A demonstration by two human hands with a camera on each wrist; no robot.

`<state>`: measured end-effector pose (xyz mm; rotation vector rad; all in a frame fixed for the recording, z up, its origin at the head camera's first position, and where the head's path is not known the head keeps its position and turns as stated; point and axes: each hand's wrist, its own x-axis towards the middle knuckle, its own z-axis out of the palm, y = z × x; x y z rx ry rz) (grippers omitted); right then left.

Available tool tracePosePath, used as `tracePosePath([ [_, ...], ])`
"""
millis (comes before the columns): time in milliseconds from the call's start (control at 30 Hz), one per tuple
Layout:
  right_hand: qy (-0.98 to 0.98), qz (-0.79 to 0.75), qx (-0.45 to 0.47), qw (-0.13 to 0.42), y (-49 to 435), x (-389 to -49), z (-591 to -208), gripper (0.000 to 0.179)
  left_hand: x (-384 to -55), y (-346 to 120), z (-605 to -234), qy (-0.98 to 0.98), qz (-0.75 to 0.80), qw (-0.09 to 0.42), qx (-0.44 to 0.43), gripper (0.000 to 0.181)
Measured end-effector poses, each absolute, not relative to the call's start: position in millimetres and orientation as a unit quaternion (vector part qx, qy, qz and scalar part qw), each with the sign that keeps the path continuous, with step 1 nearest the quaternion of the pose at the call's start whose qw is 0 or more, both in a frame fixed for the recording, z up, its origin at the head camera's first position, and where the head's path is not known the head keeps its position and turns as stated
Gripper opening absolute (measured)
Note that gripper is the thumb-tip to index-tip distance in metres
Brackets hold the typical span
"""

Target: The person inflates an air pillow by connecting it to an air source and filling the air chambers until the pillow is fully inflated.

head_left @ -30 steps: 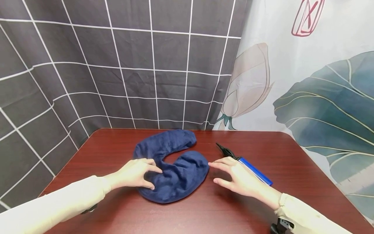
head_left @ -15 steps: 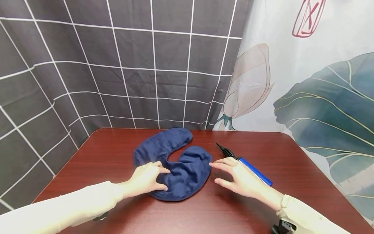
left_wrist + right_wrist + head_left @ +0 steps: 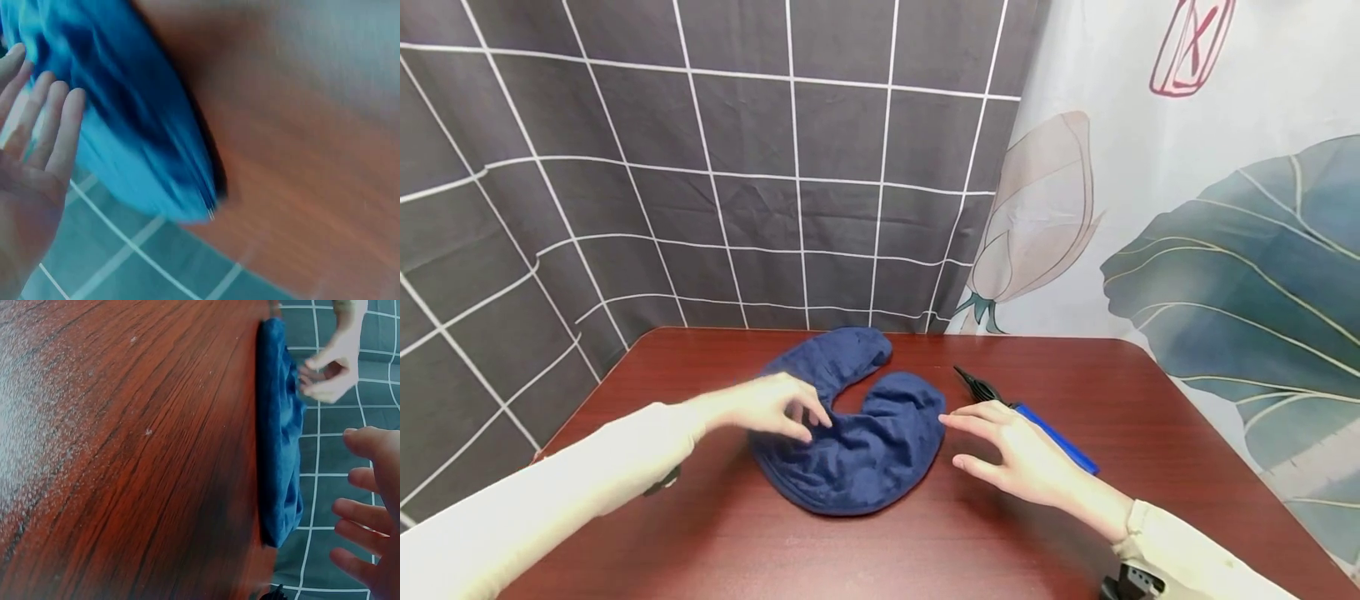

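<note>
A navy, plush U-shaped neck pillow (image 3: 865, 467) lies limp and wrinkled on the table, its gap facing right and away. My left hand (image 3: 771, 404) is over the pillow's left side with fingers loosely bent. From the right wrist view, that left hand (image 3: 340, 369) shows raised at the pillow's upper face, holding nothing. The left wrist view has its fingers spread beside the blue fabric (image 3: 125, 119), where a zip end shows at the tip. My right hand (image 3: 1011, 454) hovers just right of the pillow, fingers extended, index fingertip at the pillow's right edge.
Behind my right hand lies a blue hand pump (image 3: 1056, 437) with a black nozzle, partly covered by the hand. The dark red wooden table (image 3: 715, 542) runs back to a grey grid curtain (image 3: 730, 208) and a white floral curtain (image 3: 1120, 167).
The pillow slid slightly right and away under my left hand. That hand then let go and rose, moving back and to the left. My right hand barely moved.
</note>
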<state>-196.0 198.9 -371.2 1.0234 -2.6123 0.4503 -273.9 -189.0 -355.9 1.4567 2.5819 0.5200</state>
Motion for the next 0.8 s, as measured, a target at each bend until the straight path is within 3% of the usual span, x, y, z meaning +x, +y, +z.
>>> tracePosePath([
  [200, -0.911, 0.162, 0.351, 0.145, 199, -194, -371, 0.048, -304, -214, -345, 0.878, 0.106, 0.017, 0.467, 0.027],
  [567, -0.912, 0.166, 0.347, 0.143, 198, -193, -371, 0.049, -328, -246, -368, 0.883, 0.151, 0.063, 0.44, 0.035],
  [800, -0.914, 0.169, 0.341, 0.139, 198, -193, -372, 0.049, -326, -255, -383, 0.888, 0.154, 0.043, 0.431, 0.035],
])
